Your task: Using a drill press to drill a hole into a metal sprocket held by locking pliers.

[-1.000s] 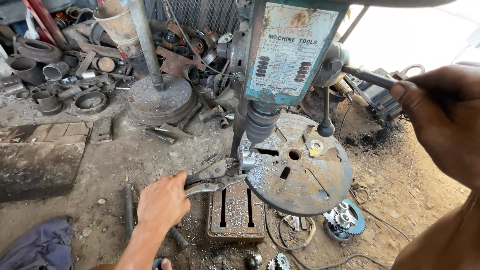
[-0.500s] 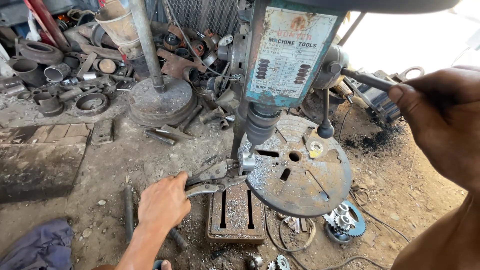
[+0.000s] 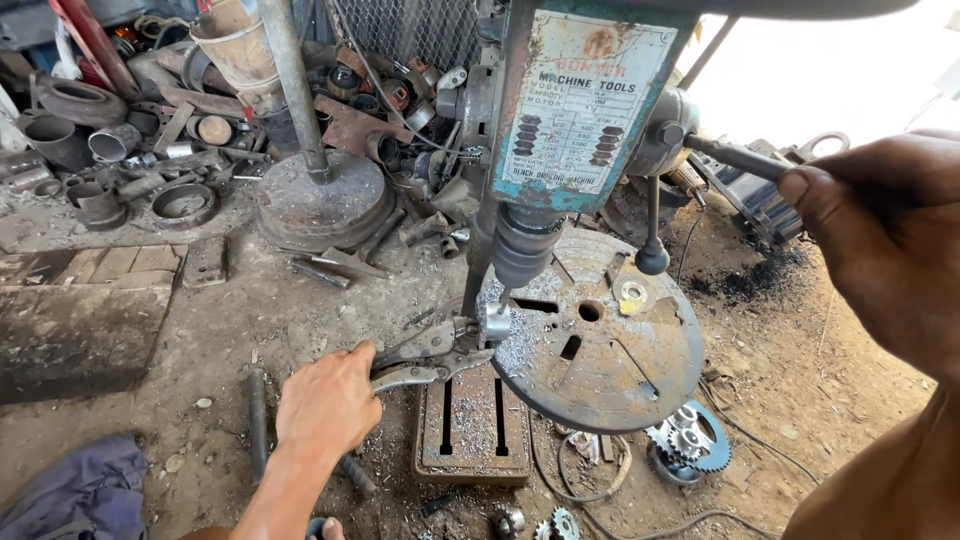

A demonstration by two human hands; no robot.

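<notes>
1. The teal-painted bench drilling machine (image 3: 585, 120), rusted and fitted with a pale printed plate on its head, is the landmark; every place below is given relative to it.
2. The round, rusty steel drill table (image 3: 610, 350), slotted and pierced by a central hole, sits directly beneath the machine's spindle. Bright metal shavings lie on its near-left edge, so some cutting appears to be done already.
3. The slotted rectangular cast base plate (image 3: 472, 420) rests on the dirt floor below the drill table, with chips scattered on it.
4. The right hand (image 3: 880, 240), at the machine's right side, is closed around the end of the dark steel feed lever (image 3: 735, 157).
5. The left hand (image 3: 328, 400), below and left of the machine, is wrapped around the handles of the grey steel locking pliers (image 3: 425, 358).
6. The small bright square metal workpiece (image 3: 494, 322) is clamped in the pliers' nose at the left rim of the drill table, right under the spindle; the bit is too small to make out clearly.
7. Judged state: the piece is positioned and gripped and the feed is in hand, so drilling looks under way. Whether the hole is through cannot be told; finishing the cut, raising the spindle and freeing the piece seem left.
</notes>
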